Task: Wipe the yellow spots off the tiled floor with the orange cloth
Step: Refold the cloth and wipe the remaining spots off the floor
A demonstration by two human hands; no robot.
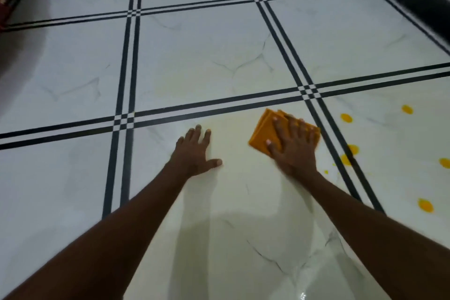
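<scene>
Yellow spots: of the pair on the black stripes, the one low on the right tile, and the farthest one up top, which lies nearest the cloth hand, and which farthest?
1. Pair on the stripes, just right of the right hand.
2. Low spot, near right.
3. Top spot, far right.

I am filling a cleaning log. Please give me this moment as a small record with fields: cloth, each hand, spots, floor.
cloth: orange cloth, folded, flat on the floor
right hand: right hand presses on the cloth, fingers straight
left hand: left hand flat on bare tile, fingers spread, beside the cloth
spots: yellow spots remain, all to the right of the cloth
floor: tiled floor, white marble pattern with black double lines
</scene>
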